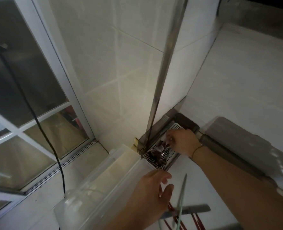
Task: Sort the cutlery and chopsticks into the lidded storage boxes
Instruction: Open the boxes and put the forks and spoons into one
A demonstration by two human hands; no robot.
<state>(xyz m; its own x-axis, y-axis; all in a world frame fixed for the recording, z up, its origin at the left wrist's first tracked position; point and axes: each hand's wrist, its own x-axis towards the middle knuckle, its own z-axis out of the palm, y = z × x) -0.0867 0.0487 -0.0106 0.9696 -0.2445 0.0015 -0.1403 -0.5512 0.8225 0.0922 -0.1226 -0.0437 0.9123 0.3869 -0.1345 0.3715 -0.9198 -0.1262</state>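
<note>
While the right hand point(181, 141) reaches into the far box point(160, 151) in the corner of the counter point(192, 176), its fingers are curled around what appears to be a piece of metal cutlery point(162, 150); blur prevents identifying the piece. This box has a perforated metal tray, and its smoked lid point(155, 128) stands raised against the tiled wall point(114, 63), which keeps the opening free for loading from above. Several dark and shiny items already lie in the tray, so this compartment is judged to be the cutlery destination.

The left hand point(152, 191) hovers with fingers relaxed and spread, holding nothing, just beside the near end of the long translucent box point(104, 181). That box lies lengthwise toward the corner, a shape suited to chopsticks, and its lid position cannot be determined.

Unsorted items remain at the lower edge of the view: pale green chopsticks point(181, 201), red chopsticks point(195, 219), and a flat grey utensil point(192, 209) crossing them. They lie near the left hand, probably staged for the next pick. A black cable point(43, 130) hangs in front of the window point(29, 90).
</note>
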